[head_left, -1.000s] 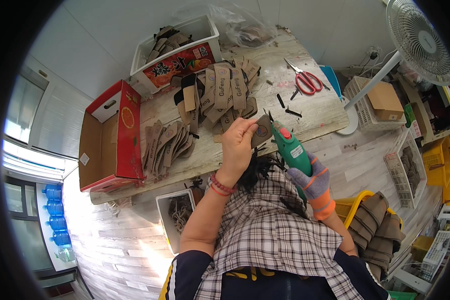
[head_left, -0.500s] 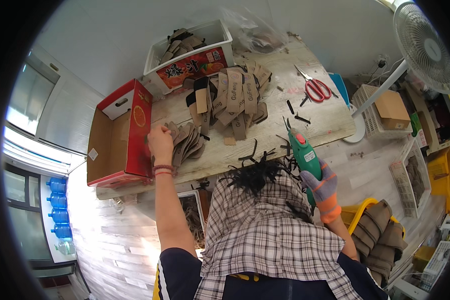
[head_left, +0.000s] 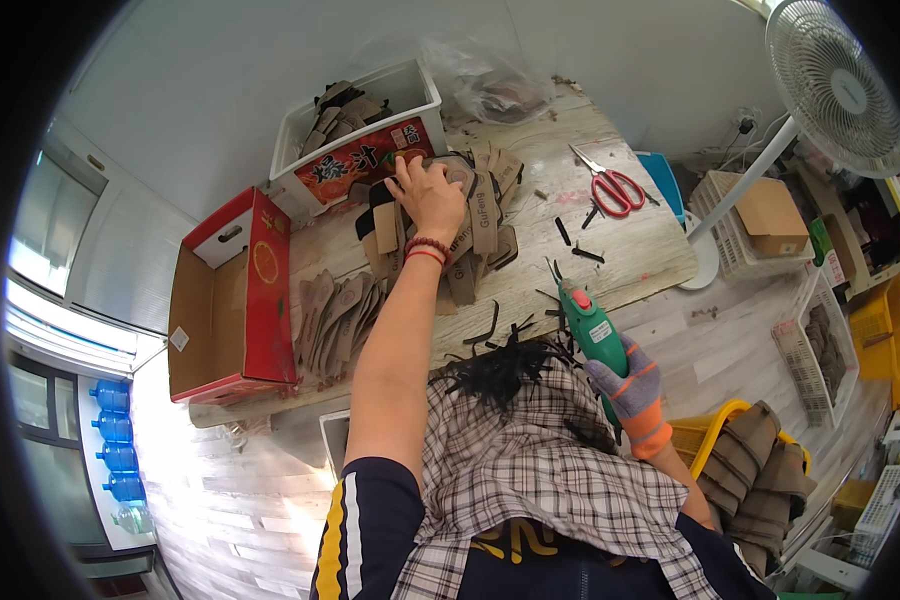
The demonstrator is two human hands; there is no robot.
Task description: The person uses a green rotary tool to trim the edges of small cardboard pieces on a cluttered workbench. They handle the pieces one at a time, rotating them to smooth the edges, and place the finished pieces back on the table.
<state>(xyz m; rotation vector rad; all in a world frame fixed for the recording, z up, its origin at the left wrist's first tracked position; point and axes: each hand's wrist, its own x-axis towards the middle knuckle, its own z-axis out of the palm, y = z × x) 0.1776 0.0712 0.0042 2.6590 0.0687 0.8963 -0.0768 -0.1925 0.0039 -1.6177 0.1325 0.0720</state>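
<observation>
A: Where are the tabs lying?

B: We're seeing them heaped on the tabletop, in front of the white bin; a second batch is lying just beside the red box.

A: And what are our hands doing?

B: Our left hand is resting over the heap, fingers bent and slightly apart; whether that grip is pinching a tab, we're not able to tell, as the hand is hiding its own underside. Our right hand, gloved, is closing its grip around the green tool.

A: How are we expecting the tabs to handle?

B: We're judging them light, flat, fairly stiff yet bendable, hardly fragile. Overlapping ones are probably sliding easily, so we're favouring a pinch at one end, thumb and finger on opposite faces.

A: And the tool?

B: We're guessing heavier and smooth, so we're favouring its body, well behind the tip.
</observation>
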